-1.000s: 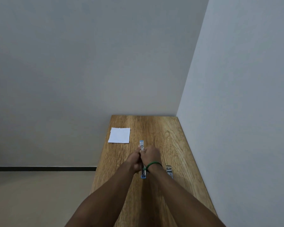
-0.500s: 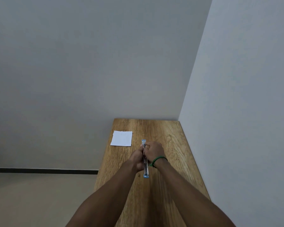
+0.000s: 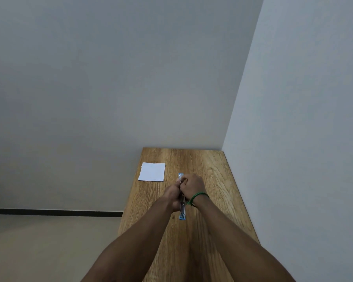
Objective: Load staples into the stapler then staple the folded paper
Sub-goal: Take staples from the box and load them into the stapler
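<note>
Here, a blue stapler (image 3: 182, 202) is held over the middle of a narrow wooden tabletop (image 3: 212, 180), opened out into one long straight line that runs away from the camera, with its metal channel facing up and a blue end visible at each tip. The left hand (image 3: 172, 195) is closed around the near half of the stapler from the left side, its fingers wrapped on the body. The right hand (image 3: 192, 185) is curled over the far half from the right, its fingers (image 3: 183, 183) bunched at the channel in a pinch; whether a strip of staples is held between them cannot be told, since the spot is small and covered by the knuckles. A green braided bracelet (image 3: 198, 196) is worn on the right wrist. Both forearms are stretched in from the bottom edge and meet at the stapler. The folded paper (image 3: 152, 171), white and roughly square, is laid flat on the far left part of the tabletop, close to the left edge, well apart from the hands and untouched. The tabletop is set into a corner, with plain grey walls behind it and along its right side, and a pale floor with a dark skirting line is seen to the left.
</note>
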